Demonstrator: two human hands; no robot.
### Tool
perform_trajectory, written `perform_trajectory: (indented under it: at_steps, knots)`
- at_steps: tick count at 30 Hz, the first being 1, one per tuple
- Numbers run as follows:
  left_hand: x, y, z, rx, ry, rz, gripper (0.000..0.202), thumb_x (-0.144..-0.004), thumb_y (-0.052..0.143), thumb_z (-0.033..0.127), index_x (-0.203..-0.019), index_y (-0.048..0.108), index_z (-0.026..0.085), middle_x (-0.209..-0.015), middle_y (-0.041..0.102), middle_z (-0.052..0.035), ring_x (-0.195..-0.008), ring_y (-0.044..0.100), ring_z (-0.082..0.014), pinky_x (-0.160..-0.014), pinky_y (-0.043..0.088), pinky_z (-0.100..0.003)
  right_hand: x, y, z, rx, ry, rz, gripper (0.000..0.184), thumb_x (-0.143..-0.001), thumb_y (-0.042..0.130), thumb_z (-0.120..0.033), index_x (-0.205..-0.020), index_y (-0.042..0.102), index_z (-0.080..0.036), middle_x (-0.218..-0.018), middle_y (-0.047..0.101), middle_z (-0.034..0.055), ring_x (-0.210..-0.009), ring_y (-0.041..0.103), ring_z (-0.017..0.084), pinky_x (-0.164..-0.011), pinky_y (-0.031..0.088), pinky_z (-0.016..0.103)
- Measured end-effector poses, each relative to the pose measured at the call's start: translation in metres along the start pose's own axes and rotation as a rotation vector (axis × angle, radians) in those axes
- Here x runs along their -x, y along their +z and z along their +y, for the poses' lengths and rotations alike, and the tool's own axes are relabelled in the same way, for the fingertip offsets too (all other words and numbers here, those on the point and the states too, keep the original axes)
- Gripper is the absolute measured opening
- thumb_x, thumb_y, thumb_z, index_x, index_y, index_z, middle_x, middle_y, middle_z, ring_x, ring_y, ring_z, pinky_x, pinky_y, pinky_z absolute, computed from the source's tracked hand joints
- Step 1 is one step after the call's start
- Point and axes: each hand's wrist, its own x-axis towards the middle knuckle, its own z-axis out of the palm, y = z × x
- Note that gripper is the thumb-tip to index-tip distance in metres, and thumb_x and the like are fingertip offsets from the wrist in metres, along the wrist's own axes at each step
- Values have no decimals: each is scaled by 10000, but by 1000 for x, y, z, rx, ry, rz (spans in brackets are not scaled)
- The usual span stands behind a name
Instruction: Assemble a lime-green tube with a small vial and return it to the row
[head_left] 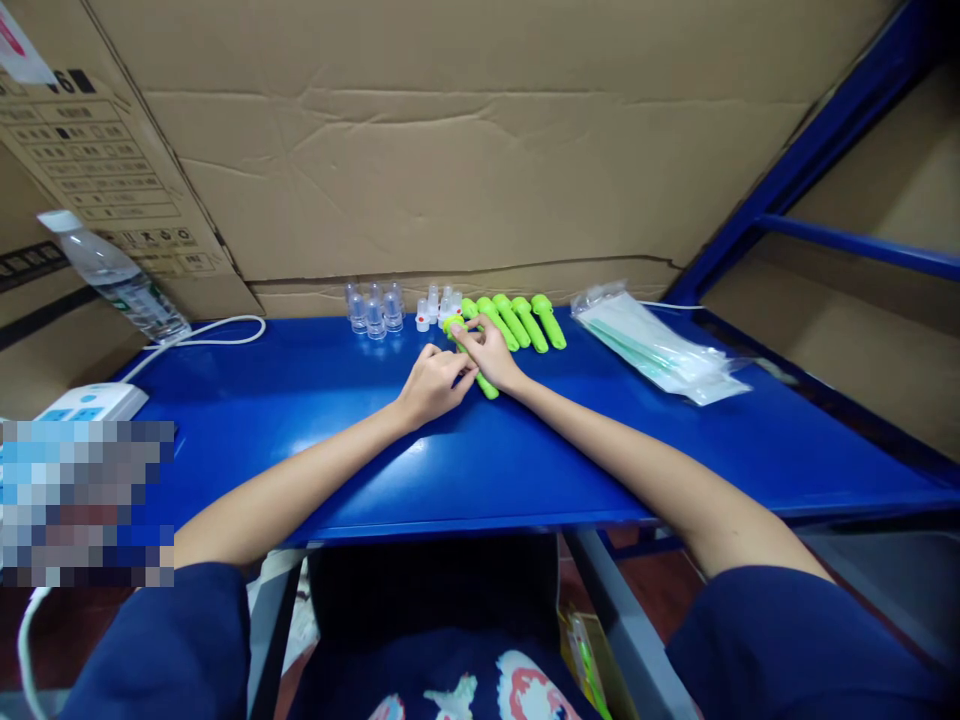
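Observation:
A lime-green handle with a rounded head (487,387) is held low over the blue table, its lower end pointing down to the right. My right hand (495,355) is closed around its upper part, thumb near the head. Beside it, my left hand (435,385) has its fingers curled and pinched against the same handle; the fingertips are partly hidden. Just behind my right hand lie several similar green handles (541,320) in a row. Small clear pieces with red dots (433,303) stand behind my hands, and clear plastic cups (375,318) are grouped left of those.
On the blue table (262,420), a plastic bag with white and pale green contents (652,345) lies at right. A water bottle (124,285) leans at the back left, near a white power strip (105,402) and its cable. Cardboard (465,180) walls the back; a blue frame (787,170) rises at right.

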Motion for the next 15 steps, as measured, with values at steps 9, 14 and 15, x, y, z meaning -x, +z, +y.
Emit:
perform_trajectory:
  at_steps: [9,14,15]
  knots:
    - [-4,-16,-27,163,-153,222,391,-962,533,247,-1331,624,158,-1337,657,-155,-1258,625,-254,-1086,486,-405,6,9,-6,-184,114,-110,470,-914,523,-622,-1188,433,-251,-621,582,-85,-387,513,121,-321,396,227]
    - [-5,-14,-38,279,-206,224,363,-970,532,235,-1285,700,173,-1265,737,-115,-1125,705,-224,-1028,552,-374,7,9,-2,-230,130,-152,477,-853,566,-501,-1233,406,-260,-721,635,-67,-424,531,118,-339,419,228]
    - [-5,-15,-40,292,-216,227,366,-966,533,227,-1283,709,181,-1274,741,-104,-1129,710,-221,-1038,553,-375,7,10,-2,-226,104,-156,519,-837,600,-507,-1250,396,-268,-747,640,-68,-440,540,115,-350,428,227]
